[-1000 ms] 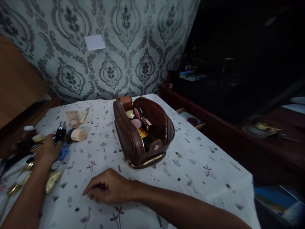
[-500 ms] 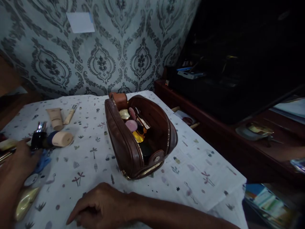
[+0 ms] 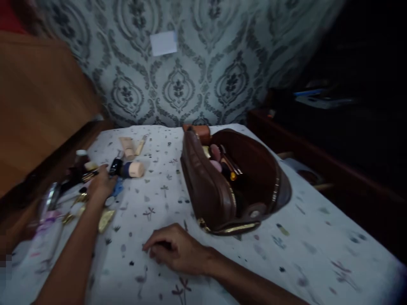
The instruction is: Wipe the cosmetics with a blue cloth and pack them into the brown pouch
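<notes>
A brown leather cosmetic bag lies unzipped on the white patterned tablecloth, with several small cosmetics showing inside. My left hand reaches out to the left among loose make-up items, resting near a blue object and a dark bottle with a beige cap; its fingers are hidden from here. My right hand rests on the cloth in front of the bag, fingers curled loosely downward, with nothing visible in them.
Two beige tubes lie further back. Gold-coloured items and brushes are scattered at the left edge. A wooden board stands to the left, patterned wallpaper behind, and a dark wooden shelf to the right.
The view has swung to the left, so the bag now sits right of centre. My left hand stays among the cosmetics. My right hand remains resting on the cloth.
</notes>
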Demonstrator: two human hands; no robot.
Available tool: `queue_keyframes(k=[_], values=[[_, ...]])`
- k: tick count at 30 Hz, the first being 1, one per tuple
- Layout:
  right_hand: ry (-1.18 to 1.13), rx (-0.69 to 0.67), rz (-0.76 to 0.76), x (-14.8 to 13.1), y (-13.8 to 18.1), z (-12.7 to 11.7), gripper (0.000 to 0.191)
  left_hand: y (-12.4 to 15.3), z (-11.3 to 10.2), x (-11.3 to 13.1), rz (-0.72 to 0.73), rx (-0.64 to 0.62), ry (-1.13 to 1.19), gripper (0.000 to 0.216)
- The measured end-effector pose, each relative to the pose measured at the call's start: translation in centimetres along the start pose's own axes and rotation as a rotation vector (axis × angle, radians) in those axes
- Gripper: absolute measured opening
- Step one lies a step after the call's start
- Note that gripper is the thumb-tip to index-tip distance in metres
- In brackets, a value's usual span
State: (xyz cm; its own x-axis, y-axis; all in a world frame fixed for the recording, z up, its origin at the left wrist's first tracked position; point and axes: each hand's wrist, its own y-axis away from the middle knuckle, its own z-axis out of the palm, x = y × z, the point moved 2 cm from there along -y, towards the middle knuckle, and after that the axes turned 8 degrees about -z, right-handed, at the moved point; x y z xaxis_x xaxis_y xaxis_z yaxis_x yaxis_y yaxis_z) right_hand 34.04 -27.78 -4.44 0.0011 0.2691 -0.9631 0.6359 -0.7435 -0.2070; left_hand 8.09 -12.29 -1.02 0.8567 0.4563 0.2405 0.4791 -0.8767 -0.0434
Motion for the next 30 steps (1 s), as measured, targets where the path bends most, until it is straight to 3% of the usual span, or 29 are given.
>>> queue_keyframes(k=[4, 10, 15, 21, 26, 30], values=[[-0.073, 0.042, -0.014, 0.4, -0.3, 0.3, 0.027, 0.3, -0.1, -0.2, -0.019, 0.065, 0.139, 0.056], [-0.127, 0.029, 0.108, -0.2, -0.3, 0.2, 0.023, -0.9, 0.9, -1.7, 0.017, 0.134, 0.344, 0.045], [-0.169, 0.024, 0.179, -0.6, -0.4, 0.0, 0.022, -1.5, 1.3, -1.9, 0.15, 0.16, 0.585, 0.046], [-0.222, 0.078, 0.164, -0.1, -0.4, -0.3, 0.031, -0.1, 1.3, -1.0, 0.427, 0.058, 0.759, 0.045], [-0.278, 0.196, 0.108, 0.4, -1.2, -0.8, 0.037, 0.8, 0.9, -0.9, 0.548, -0.04, 0.803, 0.046], [-0.239, 0.346, 0.091, 0.9, -2.4, -1.6, 0.042, 1.5, 0.6, -0.6, 0.644, -0.197, 0.806, 0.046]])
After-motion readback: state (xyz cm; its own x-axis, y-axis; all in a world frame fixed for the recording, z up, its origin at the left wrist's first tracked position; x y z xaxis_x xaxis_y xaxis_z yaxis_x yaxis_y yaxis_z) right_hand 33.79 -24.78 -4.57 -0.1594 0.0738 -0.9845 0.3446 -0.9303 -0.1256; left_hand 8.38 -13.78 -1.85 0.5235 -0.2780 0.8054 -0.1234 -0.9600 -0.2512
